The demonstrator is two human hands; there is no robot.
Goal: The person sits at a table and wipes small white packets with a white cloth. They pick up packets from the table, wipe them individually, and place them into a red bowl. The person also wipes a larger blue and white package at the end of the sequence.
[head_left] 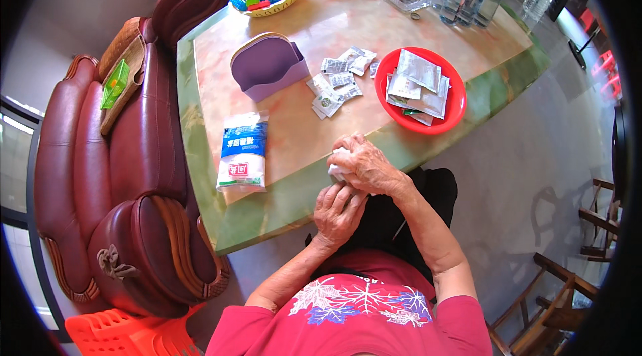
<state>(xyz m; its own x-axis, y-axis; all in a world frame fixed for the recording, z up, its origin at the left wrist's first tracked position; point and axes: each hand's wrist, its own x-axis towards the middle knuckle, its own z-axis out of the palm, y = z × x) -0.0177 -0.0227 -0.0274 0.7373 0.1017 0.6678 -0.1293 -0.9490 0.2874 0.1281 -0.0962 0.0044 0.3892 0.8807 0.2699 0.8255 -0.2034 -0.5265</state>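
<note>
free: bare tabletop [294, 135] ahead of hands | blocked: salt bag [243, 153] left, red plate [420, 90] right, sachets [338, 80] probably loose, purple holder [267, 65] beyond

Small white packet [336, 163] at table edge, mostly covered.

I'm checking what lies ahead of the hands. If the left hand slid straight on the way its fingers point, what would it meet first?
The left hand points up and slightly right, so it would meet the right hand and the small white packet they hold together at the table edge. They already touch.
</note>
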